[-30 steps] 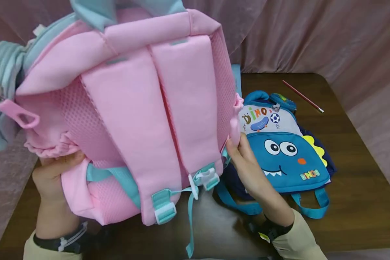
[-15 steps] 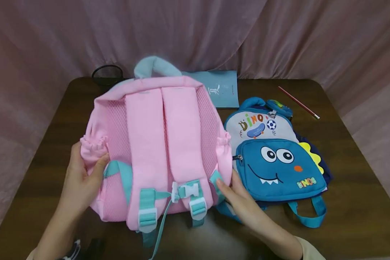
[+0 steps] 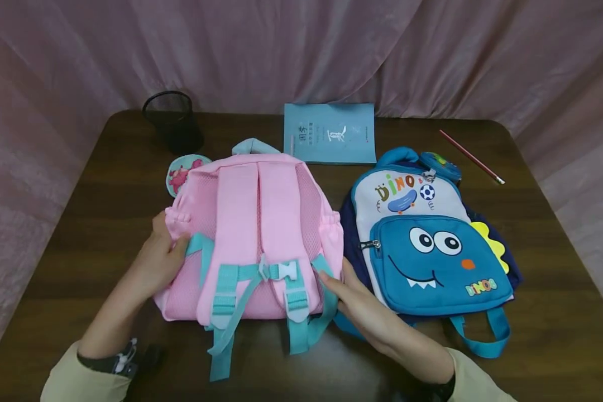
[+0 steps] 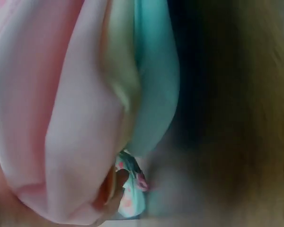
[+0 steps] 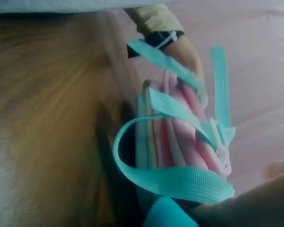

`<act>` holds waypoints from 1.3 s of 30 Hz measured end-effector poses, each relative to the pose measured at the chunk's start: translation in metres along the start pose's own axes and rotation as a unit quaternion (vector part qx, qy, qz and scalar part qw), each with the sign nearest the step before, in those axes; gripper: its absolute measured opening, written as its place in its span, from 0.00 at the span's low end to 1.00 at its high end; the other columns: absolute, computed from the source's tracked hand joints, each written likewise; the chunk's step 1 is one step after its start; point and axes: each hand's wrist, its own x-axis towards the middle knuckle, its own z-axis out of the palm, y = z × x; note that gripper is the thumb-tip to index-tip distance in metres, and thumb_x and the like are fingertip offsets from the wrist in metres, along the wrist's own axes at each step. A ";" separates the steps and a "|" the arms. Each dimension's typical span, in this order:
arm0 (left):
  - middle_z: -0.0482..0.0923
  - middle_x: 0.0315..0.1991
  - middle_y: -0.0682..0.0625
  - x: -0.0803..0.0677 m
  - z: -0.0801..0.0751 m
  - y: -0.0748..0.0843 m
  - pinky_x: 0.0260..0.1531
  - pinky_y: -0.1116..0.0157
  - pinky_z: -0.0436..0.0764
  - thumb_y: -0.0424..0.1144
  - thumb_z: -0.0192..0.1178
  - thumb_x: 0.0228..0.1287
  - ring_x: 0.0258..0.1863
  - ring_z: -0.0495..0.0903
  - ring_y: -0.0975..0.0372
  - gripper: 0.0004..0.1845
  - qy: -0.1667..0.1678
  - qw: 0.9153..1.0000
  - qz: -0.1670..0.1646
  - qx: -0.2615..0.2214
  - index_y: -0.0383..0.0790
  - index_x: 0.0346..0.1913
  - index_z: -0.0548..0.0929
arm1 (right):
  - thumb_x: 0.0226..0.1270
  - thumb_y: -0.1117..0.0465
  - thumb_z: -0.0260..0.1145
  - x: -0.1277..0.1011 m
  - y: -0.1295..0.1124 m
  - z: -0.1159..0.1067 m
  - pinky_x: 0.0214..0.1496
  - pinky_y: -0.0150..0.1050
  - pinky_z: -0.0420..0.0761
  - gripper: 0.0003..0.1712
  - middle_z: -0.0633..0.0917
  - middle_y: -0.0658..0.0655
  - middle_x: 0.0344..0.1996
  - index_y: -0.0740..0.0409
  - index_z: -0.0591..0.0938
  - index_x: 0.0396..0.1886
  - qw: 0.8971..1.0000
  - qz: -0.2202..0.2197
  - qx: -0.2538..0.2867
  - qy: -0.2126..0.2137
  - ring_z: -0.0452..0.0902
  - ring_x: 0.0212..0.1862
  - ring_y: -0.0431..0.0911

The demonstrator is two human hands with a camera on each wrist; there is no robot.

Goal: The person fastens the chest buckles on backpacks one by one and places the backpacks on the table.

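A pink child's backpack (image 3: 281, 195) is held back side up, its padded shoulder straps and teal webbing facing me. My left hand (image 3: 163, 257) grips its left side below the gathered pocket, thumb on top. On the opposite side my right hand (image 3: 367, 312) pinches the lower edge beside the teal strap, thumb over it and fingers behind. A round mint pouch (image 3: 185, 173) with a pink print pokes out at its upper left. In the right wrist view the teal webbing (image 5: 180, 182) loops loosely close over the table. Pink fabric (image 4: 85, 109) fills much of the left wrist view.
A blue dinosaur backpack (image 3: 437, 251) lies face up close by my right hand. Behind stand a black mesh pen holder (image 3: 178, 134) and, lying flat, a light blue book (image 3: 331, 134). A red pencil (image 3: 471, 156) rests at the back right. Pink curtains (image 3: 261, 50) hang behind the table.
Both hands have lowered the pink backpack from close before the camera down to the tabletop, away from me. The book, pen holder and round pouch have come into view. The blue backpack stays put.
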 end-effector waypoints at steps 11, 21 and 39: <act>0.38 0.67 0.23 0.022 -0.012 0.010 0.58 0.34 0.52 0.44 0.40 0.72 0.66 0.43 0.32 0.38 -0.063 0.994 -0.002 0.092 0.31 0.71 0.31 | 0.75 0.47 0.44 0.001 -0.019 -0.022 0.69 0.54 0.49 0.41 0.37 0.54 0.73 0.52 0.32 0.74 0.997 -0.023 -0.058 -0.047 0.36 0.73 0.53; 0.61 0.67 0.38 -0.020 -0.001 0.073 0.57 0.36 0.59 0.60 0.43 0.68 0.66 0.58 0.42 0.35 -0.025 0.983 0.030 0.179 0.40 0.69 0.62 | 0.74 0.50 0.46 -0.013 -0.018 -0.025 0.68 0.61 0.44 0.36 0.42 0.58 0.74 0.54 0.44 0.75 0.982 -0.057 -0.181 -0.004 0.36 0.74 0.57; 0.79 0.45 0.43 -0.020 0.060 0.094 0.37 0.60 0.79 0.41 0.72 0.49 0.42 0.77 0.54 0.29 0.028 0.955 0.155 0.250 0.34 0.56 0.79 | 0.54 0.57 0.72 0.022 -0.041 0.030 0.50 0.49 0.78 0.30 0.84 0.56 0.47 0.55 0.77 0.58 0.893 -0.257 -0.352 0.109 0.78 0.51 0.50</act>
